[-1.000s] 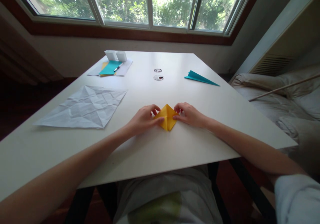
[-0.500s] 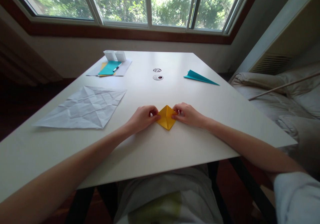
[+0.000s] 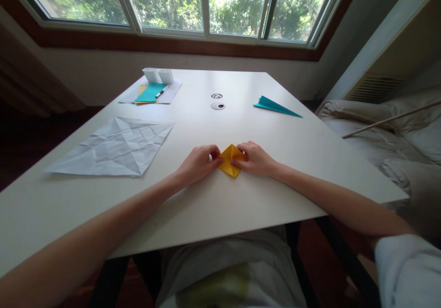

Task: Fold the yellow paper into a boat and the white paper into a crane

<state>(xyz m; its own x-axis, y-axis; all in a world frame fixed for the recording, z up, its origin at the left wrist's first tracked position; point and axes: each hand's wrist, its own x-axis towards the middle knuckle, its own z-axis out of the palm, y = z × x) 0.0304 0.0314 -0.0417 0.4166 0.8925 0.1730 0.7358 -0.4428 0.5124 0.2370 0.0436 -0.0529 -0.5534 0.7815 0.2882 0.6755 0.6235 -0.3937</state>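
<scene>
Just below the middle of the frame, a small yellow folded paper (image 3: 227, 154) sits on the white table (image 3: 206, 207), diamond-shaped, with one point toward the window (image 3: 165, 5) and the opposite point toward the person. The left hand (image 3: 197, 162) pinches its left corner between thumb and curled fingers; the right hand (image 3: 258, 160) grips its right side, the thumb lying across the top near the centre crease. To the left in the frame, a large white creased sheet (image 3: 120, 147) lies spread out, well apart from the left hand. In the upper left, a teal sheet (image 3: 149, 93) overlaps a yellow sheet (image 3: 141, 89) on white paper (image 3: 175, 93), with a pen (image 3: 161, 92) on top and two white boxy shapes (image 3: 166, 76) just behind. Two round flat pieces (image 3: 217, 106) lie at upper centre, near each other, and a pointed teal folded paper (image 3: 275, 106) rests at upper right.
</scene>
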